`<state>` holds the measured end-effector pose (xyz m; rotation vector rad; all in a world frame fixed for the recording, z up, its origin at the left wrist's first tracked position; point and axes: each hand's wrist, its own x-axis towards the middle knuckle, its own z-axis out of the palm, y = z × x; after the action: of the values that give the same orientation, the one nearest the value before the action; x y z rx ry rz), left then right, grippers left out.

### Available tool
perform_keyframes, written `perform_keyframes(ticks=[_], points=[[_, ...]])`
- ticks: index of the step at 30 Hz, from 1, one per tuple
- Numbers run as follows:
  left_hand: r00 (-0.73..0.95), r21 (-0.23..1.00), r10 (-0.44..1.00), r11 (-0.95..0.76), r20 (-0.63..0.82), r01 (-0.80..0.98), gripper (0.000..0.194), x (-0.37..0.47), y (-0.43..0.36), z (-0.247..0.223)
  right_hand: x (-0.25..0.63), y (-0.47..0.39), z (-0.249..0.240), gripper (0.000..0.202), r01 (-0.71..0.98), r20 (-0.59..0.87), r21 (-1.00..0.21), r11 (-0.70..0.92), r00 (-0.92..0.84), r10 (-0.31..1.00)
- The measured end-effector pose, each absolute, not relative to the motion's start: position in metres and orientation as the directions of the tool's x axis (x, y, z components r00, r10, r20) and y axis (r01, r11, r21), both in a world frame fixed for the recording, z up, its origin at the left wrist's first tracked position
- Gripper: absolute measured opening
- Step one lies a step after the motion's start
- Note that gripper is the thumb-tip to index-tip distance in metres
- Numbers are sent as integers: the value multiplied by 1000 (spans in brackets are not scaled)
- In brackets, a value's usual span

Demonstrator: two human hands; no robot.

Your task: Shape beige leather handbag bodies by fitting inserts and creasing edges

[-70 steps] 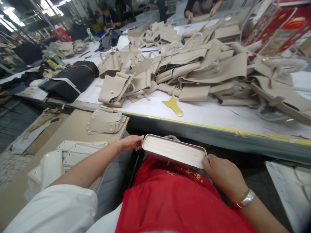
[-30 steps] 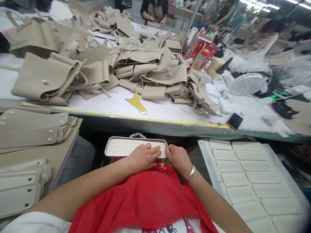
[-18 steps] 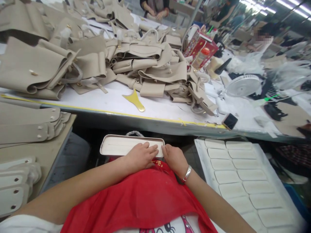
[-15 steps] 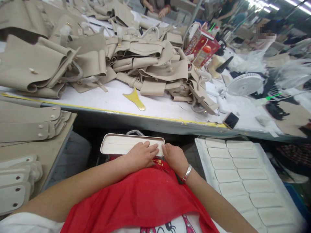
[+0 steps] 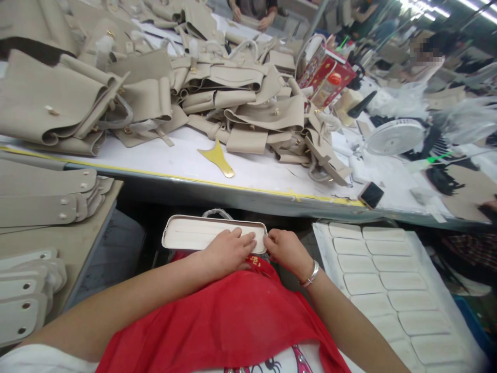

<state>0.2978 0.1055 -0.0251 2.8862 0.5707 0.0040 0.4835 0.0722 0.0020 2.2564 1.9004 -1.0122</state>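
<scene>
A bag (image 5: pixel 190 233) is in front of my apron, its long, rounded, pale bottom facing up inside a thin raised rim. A plastic-wrapped loop (image 5: pixel 217 211) shows just beyond it. My left hand (image 5: pixel 233 246) lies across the right part of the pale bottom, fingers extended and touching its surface. At the bag's right end, my right hand (image 5: pixel 286 252) has its thumb and fingers pinched at the rim; the fingertips are partly hidden. Below my right hand stands a board (image 5: pixel 320 233) with rows of pale rounded panels (image 5: pixel 396 261).
Beige bag parts (image 5: pixel 240 85) are heaped on the white-topped table (image 5: pixel 166 160). A yellow scraper-like piece (image 5: pixel 218 159) and a phone (image 5: pixel 371 195) lie near its edge. Stacked straps (image 5: pixel 39 210) lie on a board at left. Another person's hands (image 5: pixel 266 22) show at the back.
My right hand has shifted slightly right at the bag's end, its wrist moving outward. My left hand stays on the pale bottom. The view has shifted slightly.
</scene>
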Motion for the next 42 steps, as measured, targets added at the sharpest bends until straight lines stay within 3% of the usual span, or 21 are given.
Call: perform_keyframes(ticks=[2,5,9,11,14,17,25,32,36,39,40,42], points=[[924,187,380,-906,-37,380,58,298,105,-25,480,76,5,27,900,-471,-360,-247,53,880],[923,177,382,-906,-45,384,61,298,105,-25,482,78,2,25,789,-545,-475,-389,83,834],[927,182,372,-909,-54,375,63,299,105,-24,500,72,-9,25,243,-738,-653,-717,4,675],[929,191,366,-909,-55,369,61,299,106,-24,509,68,-17,27,-6,-737,-670,-743,-119,665],[931,212,361,-907,-50,363,58,299,110,-25,517,63,-30,31,-157,-700,-672,-723,-184,690],[933,238,358,-904,-33,356,56,299,113,-28,517,65,-40,33,-139,-688,-693,-708,-165,706],[935,259,353,-901,-26,347,33,299,121,-36,509,86,-30,41,173,-766,-641,-748,-72,639],[934,254,357,-901,-32,353,34,300,121,-33,502,99,-19,46,405,-806,-554,-727,-40,591],[926,383,375,-861,33,335,43,269,120,-18,499,100,-12,48,499,-805,-538,-679,-66,589],[663,529,736,-618,132,581,51,221,121,-9,502,103,-10,50,510,-833,-518,-687,-119,540],[481,545,869,-462,119,700,48,203,122,-9,503,104,-11,51,512,-840,-512,-690,-132,526],[191,490,982,-174,16,854,45,170,128,-12,505,106,-11,51,521,-847,-505,-688,-145,512]])
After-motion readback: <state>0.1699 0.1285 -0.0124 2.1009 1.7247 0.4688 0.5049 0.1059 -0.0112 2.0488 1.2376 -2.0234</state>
